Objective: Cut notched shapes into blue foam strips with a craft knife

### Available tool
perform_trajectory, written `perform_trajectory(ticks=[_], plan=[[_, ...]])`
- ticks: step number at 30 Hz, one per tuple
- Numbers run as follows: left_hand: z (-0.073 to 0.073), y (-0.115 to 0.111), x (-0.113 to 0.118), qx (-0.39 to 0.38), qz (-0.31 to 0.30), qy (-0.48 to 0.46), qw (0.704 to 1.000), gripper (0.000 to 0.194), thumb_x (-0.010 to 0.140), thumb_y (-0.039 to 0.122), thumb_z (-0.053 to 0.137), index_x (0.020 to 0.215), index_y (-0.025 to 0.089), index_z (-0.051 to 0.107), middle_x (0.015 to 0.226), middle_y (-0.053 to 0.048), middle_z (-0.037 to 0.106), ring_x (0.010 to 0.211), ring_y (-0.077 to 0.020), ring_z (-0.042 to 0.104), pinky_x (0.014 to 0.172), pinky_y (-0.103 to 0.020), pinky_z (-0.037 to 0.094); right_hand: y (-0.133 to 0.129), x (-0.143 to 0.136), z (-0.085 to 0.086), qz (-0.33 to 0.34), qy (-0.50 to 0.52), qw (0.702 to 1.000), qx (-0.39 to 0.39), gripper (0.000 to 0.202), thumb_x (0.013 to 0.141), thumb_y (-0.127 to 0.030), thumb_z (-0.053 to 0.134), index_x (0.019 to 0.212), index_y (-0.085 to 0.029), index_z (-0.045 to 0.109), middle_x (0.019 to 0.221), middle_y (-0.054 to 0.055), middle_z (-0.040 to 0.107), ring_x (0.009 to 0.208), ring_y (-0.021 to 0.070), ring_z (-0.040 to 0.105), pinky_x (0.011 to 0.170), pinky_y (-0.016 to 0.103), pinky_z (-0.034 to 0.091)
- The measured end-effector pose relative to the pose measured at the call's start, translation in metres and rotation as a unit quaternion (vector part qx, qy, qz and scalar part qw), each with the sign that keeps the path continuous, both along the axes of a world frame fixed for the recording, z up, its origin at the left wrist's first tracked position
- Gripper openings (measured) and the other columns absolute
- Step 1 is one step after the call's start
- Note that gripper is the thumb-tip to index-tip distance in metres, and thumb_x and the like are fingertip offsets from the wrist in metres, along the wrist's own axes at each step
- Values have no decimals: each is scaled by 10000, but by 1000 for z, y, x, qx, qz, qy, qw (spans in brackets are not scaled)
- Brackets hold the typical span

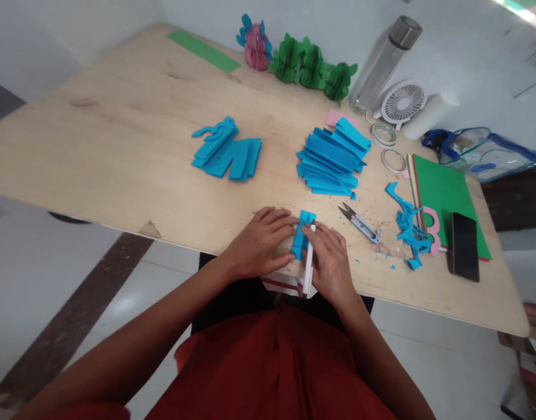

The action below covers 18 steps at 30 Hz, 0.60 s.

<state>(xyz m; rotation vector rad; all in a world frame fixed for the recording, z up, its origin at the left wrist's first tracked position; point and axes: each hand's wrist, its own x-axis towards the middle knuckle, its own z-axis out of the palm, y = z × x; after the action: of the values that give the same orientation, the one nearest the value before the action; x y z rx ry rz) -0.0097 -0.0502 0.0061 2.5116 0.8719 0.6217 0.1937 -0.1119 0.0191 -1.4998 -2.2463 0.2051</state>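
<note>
Through the head camera, I watch the blue paper strip (301, 239) lying at the near edge of the table (119, 140), between the two hands. Its long axis runs near to far, the far end leaning slightly right. The left hand (264, 242) comes in from the left, palm down, its fingers extended and slightly apart; the index fingertip and thumb reach the strip's left edge, near enough to steady it, I judge. The right hand (333, 256) is on the other side, its fingers clamped on a white pen (309, 262), with the thumb just over the strip's right side. Neither hand is clearly nearer: the strip sits between both sets of fingertips. For me, the relation that matters is pen to strip: the pen runs almost parallel to the long axis along the right side, its dark far end by the strip's far right corner. I cannot tell whether that end touches the paper.
</note>
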Motion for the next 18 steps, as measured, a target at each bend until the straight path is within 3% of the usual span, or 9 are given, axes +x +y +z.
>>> perform_trajectory(ticks=[6, 18], plan=[[2, 0, 0, -4, -3, -1, 1000, 364, 890, 312, 509, 1219, 177, 588, 1377, -113, 593, 1330, -303, 463, 1148, -530, 311, 0, 0, 0, -4, -1, 1000, -8, 506, 881, -118, 505, 1377, -219, 526, 1304, 110, 656, 1324, 280, 504, 1077, 487, 377], [1, 1, 1, -19, -2, -2, 1000, 406, 848, 256, 513, 1244, 189, 577, 1397, -95, 582, 1325, -293, 473, 1153, -519, 308, 0, 2, -2, -1, -6, 1000, -9, 531, 861, -127, 531, 1383, -225, 522, 1327, 112, 643, 1336, 285, 494, 1084, 488, 372]])
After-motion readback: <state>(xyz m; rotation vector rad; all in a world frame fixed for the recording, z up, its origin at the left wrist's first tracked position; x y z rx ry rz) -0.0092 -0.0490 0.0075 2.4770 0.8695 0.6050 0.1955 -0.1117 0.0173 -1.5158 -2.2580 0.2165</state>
